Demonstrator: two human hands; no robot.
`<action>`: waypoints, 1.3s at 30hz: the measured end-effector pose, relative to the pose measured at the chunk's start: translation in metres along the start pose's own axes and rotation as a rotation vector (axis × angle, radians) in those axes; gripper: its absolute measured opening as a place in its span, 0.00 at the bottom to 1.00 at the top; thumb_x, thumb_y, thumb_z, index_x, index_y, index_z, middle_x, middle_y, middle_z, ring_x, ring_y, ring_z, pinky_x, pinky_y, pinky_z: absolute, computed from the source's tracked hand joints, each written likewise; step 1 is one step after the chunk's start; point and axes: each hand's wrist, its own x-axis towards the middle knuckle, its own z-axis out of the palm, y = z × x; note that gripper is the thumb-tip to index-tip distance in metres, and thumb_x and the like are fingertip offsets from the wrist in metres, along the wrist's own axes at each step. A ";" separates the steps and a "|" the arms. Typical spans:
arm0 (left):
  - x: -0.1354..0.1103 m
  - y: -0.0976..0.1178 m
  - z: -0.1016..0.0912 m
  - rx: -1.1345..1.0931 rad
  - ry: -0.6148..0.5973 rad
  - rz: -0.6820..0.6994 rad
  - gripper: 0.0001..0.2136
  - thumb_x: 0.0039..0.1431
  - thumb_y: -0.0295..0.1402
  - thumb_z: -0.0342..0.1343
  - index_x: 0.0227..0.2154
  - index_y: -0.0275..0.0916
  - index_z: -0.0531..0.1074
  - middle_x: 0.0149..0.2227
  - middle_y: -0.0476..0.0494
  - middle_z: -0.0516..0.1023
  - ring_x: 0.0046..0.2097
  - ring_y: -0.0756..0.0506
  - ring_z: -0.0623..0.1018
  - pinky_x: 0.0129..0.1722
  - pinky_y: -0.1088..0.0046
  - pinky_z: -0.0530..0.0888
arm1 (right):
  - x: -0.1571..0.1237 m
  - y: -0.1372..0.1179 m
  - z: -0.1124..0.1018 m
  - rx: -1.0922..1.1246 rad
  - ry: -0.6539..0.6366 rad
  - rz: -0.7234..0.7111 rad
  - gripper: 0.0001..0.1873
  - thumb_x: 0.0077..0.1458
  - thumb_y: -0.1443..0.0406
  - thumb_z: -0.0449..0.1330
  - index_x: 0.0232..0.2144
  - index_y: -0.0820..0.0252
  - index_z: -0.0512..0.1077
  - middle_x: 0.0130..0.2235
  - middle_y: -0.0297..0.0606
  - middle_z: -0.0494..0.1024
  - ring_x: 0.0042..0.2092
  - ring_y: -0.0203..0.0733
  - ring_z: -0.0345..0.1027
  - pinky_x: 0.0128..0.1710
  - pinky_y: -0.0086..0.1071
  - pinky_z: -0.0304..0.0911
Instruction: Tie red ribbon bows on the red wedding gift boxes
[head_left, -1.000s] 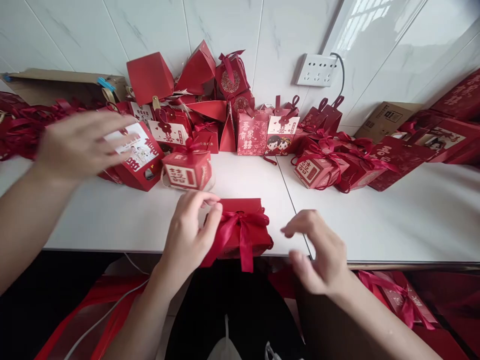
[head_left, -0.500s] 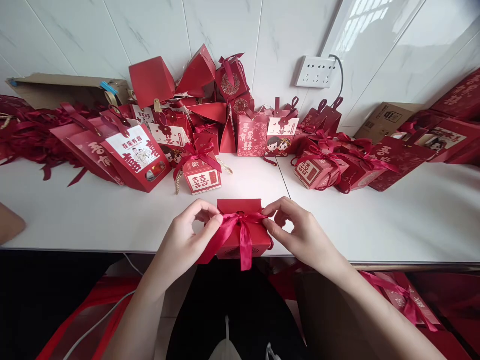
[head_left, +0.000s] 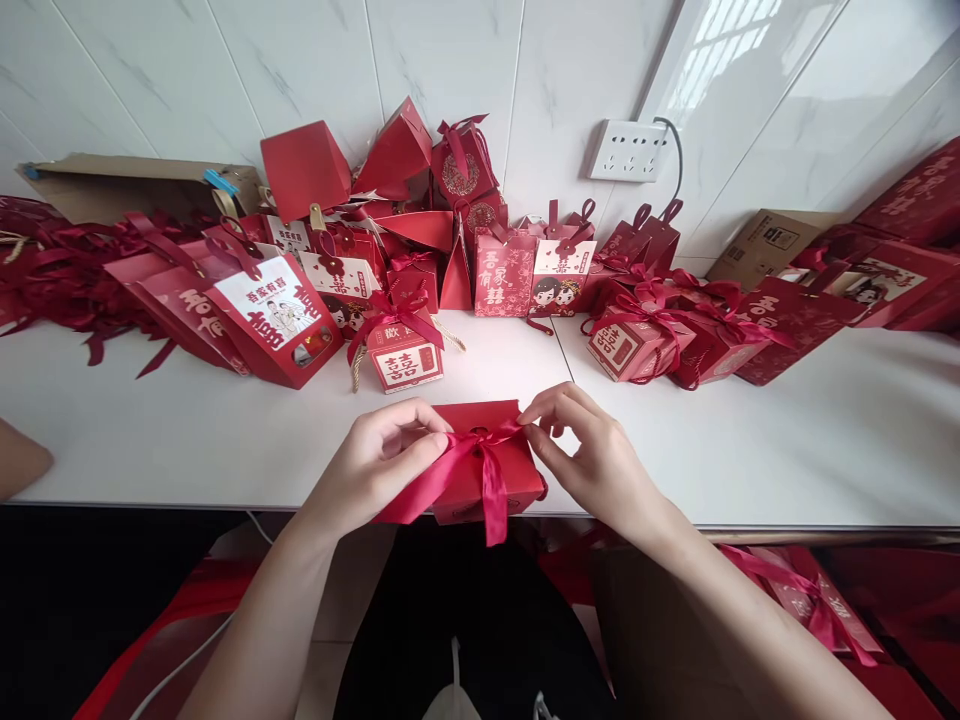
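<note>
A red gift box [head_left: 517,482] sits at the table's front edge, right before me. Across its top runs a shiny red ribbon [head_left: 493,495], knotted in the middle, with one tail hanging down the front. My left hand [head_left: 386,460] pinches the ribbon's left part between thumb and fingers, and a wide length of it droops below that hand. On the other side, my right hand [head_left: 585,445] is closed on the ribbon's right part in a thumb-and-finger pinch. Both hands hold the ribbon just above the box lid.
Red gift boxes and bags [head_left: 506,270] crowd the back of the white table [head_left: 720,440]. A heap of ribbons [head_left: 97,260] lies left, beside an open cardboard box [head_left: 135,190]. Another person's arm [head_left: 22,460] rests at the left edge. More red boxes [head_left: 817,600] stand below, right.
The ribbon's right part has been drawn slightly up and left by my right hand. The box has turned a little, and the ribbon's left part spreads further left.
</note>
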 end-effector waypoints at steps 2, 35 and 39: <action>0.002 0.001 0.002 -0.096 -0.013 -0.086 0.08 0.52 0.38 0.54 0.25 0.38 0.67 0.20 0.52 0.66 0.20 0.54 0.64 0.20 0.79 0.61 | -0.001 0.001 0.000 -0.003 -0.007 0.005 0.07 0.57 0.73 0.53 0.35 0.58 0.68 0.37 0.37 0.70 0.32 0.34 0.66 0.33 0.30 0.67; 0.005 -0.014 0.006 -0.357 -0.102 -0.084 0.07 0.58 0.37 0.51 0.29 0.39 0.63 0.16 0.60 0.60 0.13 0.59 0.60 0.11 0.86 0.55 | -0.029 -0.015 0.024 -0.094 0.002 -0.695 0.06 0.58 0.73 0.52 0.35 0.66 0.70 0.36 0.41 0.78 0.47 0.43 0.69 0.50 0.40 0.65; 0.007 -0.017 0.008 -0.258 -0.041 -0.059 0.07 0.56 0.35 0.54 0.29 0.38 0.64 0.23 0.58 0.63 0.15 0.61 0.61 0.13 0.85 0.56 | -0.030 -0.006 0.022 0.048 0.009 -0.682 0.07 0.60 0.71 0.51 0.34 0.66 0.69 0.33 0.42 0.78 0.45 0.43 0.71 0.48 0.42 0.67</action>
